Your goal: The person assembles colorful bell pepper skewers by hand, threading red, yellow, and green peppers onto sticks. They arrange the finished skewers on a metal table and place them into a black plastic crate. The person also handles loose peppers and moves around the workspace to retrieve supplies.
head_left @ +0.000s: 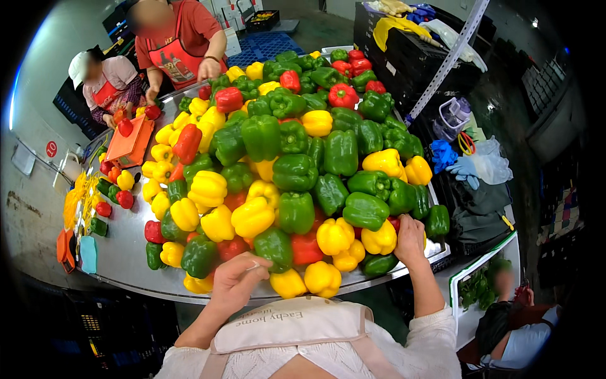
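Observation:
A big heap of bell peppers covers the metal table (142,278) in front of me. My left hand (235,281) is at the near edge of the heap, its fingers pinched together around a small whitish thing I cannot make out. Beside its fingertips lies a green bell pepper (273,249), with a yellow bell pepper (288,284) just right of the hand. My right hand (411,241) reaches into the heap's right side, fingers curled and partly hidden. It is next to a yellow bell pepper (379,239) and a mostly covered red bell pepper (394,223).
Across the table at far left, two people in red aprons (180,60) handle peppers by an orange scale (130,144). Black crates (404,60) with gloves stand at far right. Blue gloves (464,170) lie on the right. Another person sits at lower right beside a white-edged container (456,297).

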Motion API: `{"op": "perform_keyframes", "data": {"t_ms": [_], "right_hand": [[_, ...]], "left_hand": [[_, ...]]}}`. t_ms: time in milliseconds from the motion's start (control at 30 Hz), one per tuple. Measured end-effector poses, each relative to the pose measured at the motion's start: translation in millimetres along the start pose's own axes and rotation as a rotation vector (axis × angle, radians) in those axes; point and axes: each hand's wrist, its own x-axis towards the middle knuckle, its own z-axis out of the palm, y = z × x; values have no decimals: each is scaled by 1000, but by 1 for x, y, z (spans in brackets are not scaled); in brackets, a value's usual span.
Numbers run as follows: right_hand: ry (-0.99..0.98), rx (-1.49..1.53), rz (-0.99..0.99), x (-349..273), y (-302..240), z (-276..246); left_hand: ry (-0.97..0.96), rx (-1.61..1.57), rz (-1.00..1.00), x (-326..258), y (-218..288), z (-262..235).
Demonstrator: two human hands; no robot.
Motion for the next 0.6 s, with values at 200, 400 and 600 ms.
{"op": "perform_keyframes", "data": {"t_ms": [200,400,600], "right_hand": [[91,47,-7,4,0,-3],[151,114,-32,4,6,-11],[67,207,-73,19,14,-59]], "left_hand": [[-18,98,-21,2,-4,2],[12,62,-27,14,3,17],[63,119,-82,24,6,25]]}}
